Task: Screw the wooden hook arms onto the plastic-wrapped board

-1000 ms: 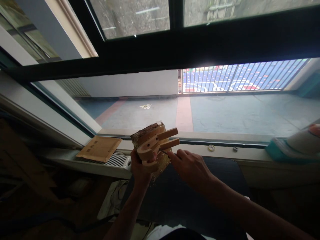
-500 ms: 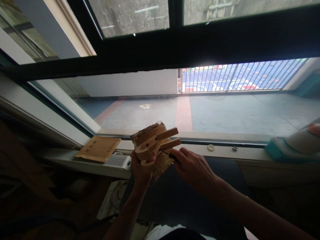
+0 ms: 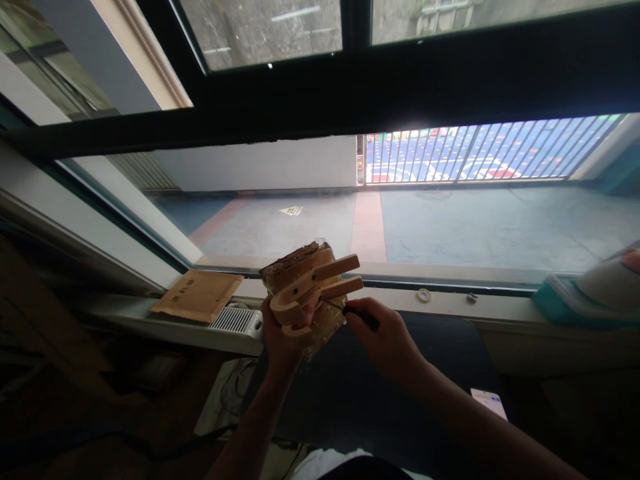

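The right hand (image 3: 384, 337), pinching a slim black-handled metal tool (image 3: 333, 305), had just bared more handle (image 3: 369, 319), apparently regripping mid-work beside the hooked tan wooden pieces (image 3: 287, 310) the left hand (image 3: 281, 343) clasped above the dark surface (image 3: 450, 347)

Daylight is admitted through the window (image 3: 320, 107); the railing (image 3: 469, 154) at upper right is hazed by glare, while the lower corners are swallowed by shadow.

Indoor workspace: dark table (image 3: 450, 337) beside window sill (image 3: 447, 305)
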`<act>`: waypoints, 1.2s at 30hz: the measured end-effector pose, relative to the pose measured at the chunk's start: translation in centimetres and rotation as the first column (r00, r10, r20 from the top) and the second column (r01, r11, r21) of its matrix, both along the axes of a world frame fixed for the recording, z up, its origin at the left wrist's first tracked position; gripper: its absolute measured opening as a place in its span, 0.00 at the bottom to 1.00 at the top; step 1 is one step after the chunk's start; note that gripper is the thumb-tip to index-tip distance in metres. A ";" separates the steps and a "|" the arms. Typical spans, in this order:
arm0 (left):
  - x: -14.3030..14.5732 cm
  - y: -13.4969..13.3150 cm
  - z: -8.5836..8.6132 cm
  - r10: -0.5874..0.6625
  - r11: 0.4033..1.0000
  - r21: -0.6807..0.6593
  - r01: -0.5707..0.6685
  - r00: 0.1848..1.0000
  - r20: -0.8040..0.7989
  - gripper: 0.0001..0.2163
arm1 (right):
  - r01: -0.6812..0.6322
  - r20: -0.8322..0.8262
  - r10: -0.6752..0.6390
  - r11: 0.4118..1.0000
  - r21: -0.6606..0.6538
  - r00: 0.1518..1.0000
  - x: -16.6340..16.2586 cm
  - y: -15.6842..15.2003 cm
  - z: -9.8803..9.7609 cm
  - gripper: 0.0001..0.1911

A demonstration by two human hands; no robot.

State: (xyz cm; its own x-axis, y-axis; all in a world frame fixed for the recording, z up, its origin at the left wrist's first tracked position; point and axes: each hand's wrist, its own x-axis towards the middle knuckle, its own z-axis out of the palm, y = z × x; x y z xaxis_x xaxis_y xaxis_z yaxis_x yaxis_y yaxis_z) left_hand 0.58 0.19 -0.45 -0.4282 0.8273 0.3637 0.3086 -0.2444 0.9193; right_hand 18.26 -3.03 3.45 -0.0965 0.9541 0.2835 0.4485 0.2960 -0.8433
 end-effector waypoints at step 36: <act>1.8 -0.6 0.3 -0.100 0.992 -0.082 0.098 0.995 -0.025 0.23 | -0.244 0.747 -0.105 0.908 0.341 0.656 2.6 -1.6 2.6 0.16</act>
State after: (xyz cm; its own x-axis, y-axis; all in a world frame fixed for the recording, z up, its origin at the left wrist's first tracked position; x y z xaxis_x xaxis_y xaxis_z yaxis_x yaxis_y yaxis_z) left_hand 2.40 -0.45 -0.19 -0.3328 0.8924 0.3048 0.3131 -0.2003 0.9284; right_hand 20.89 -4.59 6.02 -0.4986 0.7611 0.4149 0.8244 0.5643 -0.0445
